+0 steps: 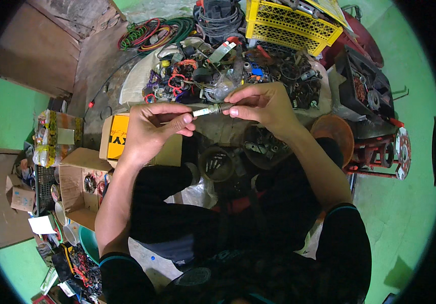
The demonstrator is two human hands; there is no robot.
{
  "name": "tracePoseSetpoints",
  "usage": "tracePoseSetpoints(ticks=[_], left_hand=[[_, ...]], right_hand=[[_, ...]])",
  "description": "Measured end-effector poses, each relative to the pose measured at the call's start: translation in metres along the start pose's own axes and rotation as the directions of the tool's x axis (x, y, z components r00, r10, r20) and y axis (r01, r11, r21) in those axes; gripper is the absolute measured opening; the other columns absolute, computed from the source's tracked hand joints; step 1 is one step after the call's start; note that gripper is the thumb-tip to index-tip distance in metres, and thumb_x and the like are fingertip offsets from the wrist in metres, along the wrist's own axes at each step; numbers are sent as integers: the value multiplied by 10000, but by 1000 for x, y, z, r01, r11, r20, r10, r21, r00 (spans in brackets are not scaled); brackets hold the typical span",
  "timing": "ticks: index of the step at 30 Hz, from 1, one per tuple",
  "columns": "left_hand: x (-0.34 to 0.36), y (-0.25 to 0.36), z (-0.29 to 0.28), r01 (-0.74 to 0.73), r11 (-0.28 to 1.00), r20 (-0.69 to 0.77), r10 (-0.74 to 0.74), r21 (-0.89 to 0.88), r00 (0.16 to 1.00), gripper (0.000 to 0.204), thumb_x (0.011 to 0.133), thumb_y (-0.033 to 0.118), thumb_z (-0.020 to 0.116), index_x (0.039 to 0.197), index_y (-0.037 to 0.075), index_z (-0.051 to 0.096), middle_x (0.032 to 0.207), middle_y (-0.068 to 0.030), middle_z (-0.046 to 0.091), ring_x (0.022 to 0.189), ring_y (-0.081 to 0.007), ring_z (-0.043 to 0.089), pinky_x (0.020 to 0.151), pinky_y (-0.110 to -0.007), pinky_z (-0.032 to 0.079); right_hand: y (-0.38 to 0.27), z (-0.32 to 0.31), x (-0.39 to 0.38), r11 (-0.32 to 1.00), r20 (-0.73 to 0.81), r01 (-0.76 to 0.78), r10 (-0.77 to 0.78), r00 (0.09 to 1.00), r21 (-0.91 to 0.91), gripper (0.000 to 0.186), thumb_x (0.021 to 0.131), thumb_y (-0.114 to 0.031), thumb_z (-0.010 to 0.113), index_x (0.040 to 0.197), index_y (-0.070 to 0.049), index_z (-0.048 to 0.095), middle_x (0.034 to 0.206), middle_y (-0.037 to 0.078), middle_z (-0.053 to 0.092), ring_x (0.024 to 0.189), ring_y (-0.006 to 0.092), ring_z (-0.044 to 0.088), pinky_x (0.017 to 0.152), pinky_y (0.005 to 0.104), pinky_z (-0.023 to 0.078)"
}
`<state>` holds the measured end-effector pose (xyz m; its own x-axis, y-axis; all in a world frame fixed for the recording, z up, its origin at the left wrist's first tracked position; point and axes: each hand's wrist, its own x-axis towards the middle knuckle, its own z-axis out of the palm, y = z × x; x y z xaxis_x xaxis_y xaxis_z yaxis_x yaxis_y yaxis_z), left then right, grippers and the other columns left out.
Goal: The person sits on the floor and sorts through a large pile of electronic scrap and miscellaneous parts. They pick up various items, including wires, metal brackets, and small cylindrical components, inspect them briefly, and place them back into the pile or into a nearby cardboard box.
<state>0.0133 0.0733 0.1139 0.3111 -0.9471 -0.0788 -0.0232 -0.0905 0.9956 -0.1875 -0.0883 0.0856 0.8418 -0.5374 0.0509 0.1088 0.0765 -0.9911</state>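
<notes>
Black cloth shirt (279,278) — beyond it, both hands (149,129) pinching a slender spark plug (211,109), white ceramic and dull metal.

The single view comes from the left of two fisheye cameras on the person's head, looking steeply down and forward, upright and unmirrored. It sits close above the dark shirt (273,271) at six o'clock; the left hand (152,129) toward ten and the right hand (268,109) toward one are near, the yellow crate (291,28) at one farther off. Its wide round field reaches a green surface (415,121) at three and an open cardboard box (71,183) around nine.
</notes>
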Motion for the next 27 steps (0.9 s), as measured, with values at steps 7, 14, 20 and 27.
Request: tracePoseSetpoints(ticks=[7,14,20,27], left_hand=[[-2,-1,-1,-25,1000,1,25,-8,1000,166,846,-13,705,997,-76,681,881,-160,700,784,-203,700,711,-325,608],[-1,-3,-3,-75,997,-35,76,29,997,169,829,1,728,978,-68,689,849,-148,702,752,-193,697,680,-323,612],[0,-5,0,-88,996,-86,88,-2,992,137,870,26,690,978,-59,695,819,-137,689,709,-189,675,642,-324,592],[0,-5,3,-112,993,-113,108,-31,988,143,876,29,685,985,-64,690,832,-138,683,701,-182,661,616,-316,583]], right_hand=[[3,-1,1,997,-7,-7,8,1000,80,236,770,62,733,998,71,672,1034,183,677,924,266,701,811,329,568],[5,-3,1,988,17,-5,3,1000,152,224,754,66,737,967,71,668,1026,194,671,904,273,701,806,340,568],[0,-4,0,987,94,-104,93,991,122,236,741,54,758,957,72,665,921,177,689,841,256,710,759,335,581],[-5,2,-4,984,169,-179,174,970,13,279,713,-3,824,961,39,703,863,106,709,786,139,678,740,262,548]])
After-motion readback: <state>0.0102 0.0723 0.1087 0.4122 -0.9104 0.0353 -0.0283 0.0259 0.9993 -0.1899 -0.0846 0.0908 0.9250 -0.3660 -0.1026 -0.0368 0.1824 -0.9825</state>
